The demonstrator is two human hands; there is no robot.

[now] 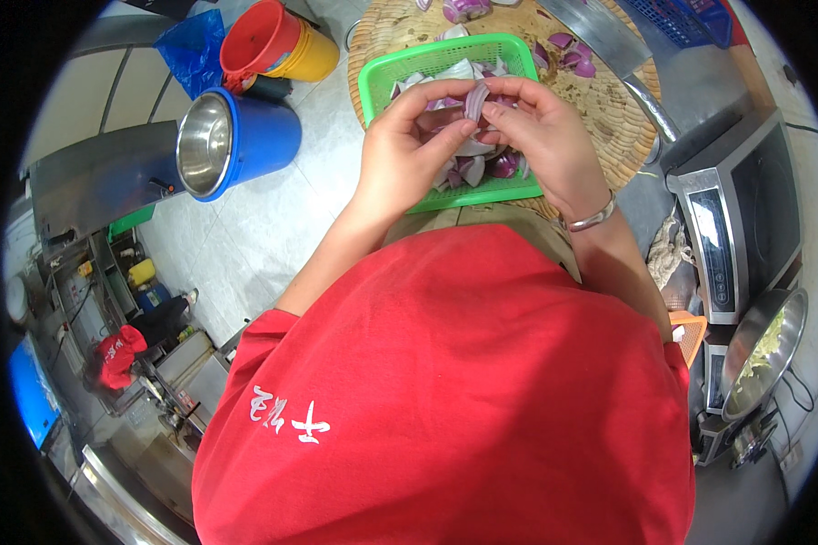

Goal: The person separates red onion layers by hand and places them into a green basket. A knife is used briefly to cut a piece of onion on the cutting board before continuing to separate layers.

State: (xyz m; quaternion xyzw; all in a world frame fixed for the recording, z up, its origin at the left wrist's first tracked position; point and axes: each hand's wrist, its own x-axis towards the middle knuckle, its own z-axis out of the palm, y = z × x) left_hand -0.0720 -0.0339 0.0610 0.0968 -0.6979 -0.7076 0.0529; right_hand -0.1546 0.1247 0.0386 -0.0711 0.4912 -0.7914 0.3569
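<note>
Between the fingertips of my left hand and my right hand is a piece of red onion, pinched from both sides. Both hands are over a green plastic basket with perforated walls. Cut red onion pieces, purple and white, lie inside it, partly hidden by my hands. The basket overlaps the near-left part of a round, thick chopping board with a ridged rim. On the board, beyond the basket, lie a larger onion chunk and loose purple pieces. A cleaver rests on the board's right side.
To the left stand a blue bucket with a steel bowl at its mouth, and red and yellow buckets. On the right are an induction cooker and a steel bowl of shredded vegetable. Another person is farther left.
</note>
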